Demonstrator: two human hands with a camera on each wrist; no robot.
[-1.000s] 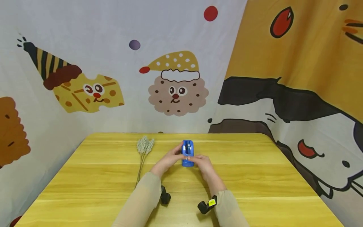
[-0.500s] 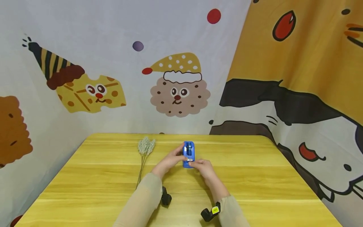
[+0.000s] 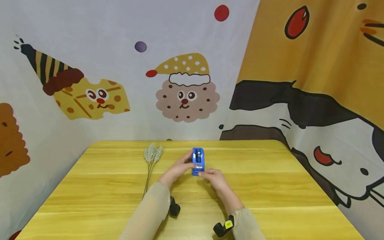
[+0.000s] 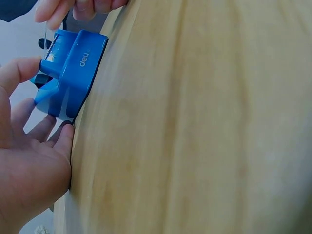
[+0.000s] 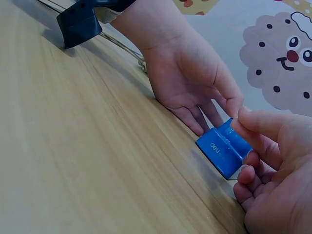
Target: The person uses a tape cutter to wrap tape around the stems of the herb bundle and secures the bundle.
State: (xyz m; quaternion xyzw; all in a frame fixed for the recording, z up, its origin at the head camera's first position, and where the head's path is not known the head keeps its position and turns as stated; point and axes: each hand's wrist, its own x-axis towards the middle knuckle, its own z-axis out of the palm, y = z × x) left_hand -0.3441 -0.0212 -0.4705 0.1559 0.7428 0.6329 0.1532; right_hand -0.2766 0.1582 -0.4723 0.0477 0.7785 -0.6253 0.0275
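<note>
A blue tape dispenser (image 3: 201,164) with "deli" on its side stands on the wooden table, its roll partly visible from above. My left hand (image 3: 177,169) holds it from the left, thumb at the front top near the toothed cutter, the other fingers along the side. At the dispenser's near end, my right hand (image 3: 216,178) pinches between thumb and forefinger the end of a clear strip of tape (image 4: 46,35), seen faintly in the left wrist view. The right hand's other fingers are curled, close beside the dispenser in the right wrist view.
Left of the hands, a bunch of pale dried flowers (image 3: 153,154) with long thin stems lies on the table (image 3: 270,180). Black wrist cameras sit on both forearms. A curtain with cartoon prints (image 3: 187,101) hangs behind the table's far edge.
My right hand has moved from the middle of the dispenser toward its near end, drawing back slightly. The left hand keeps its hold and the dispenser stays in place.
</note>
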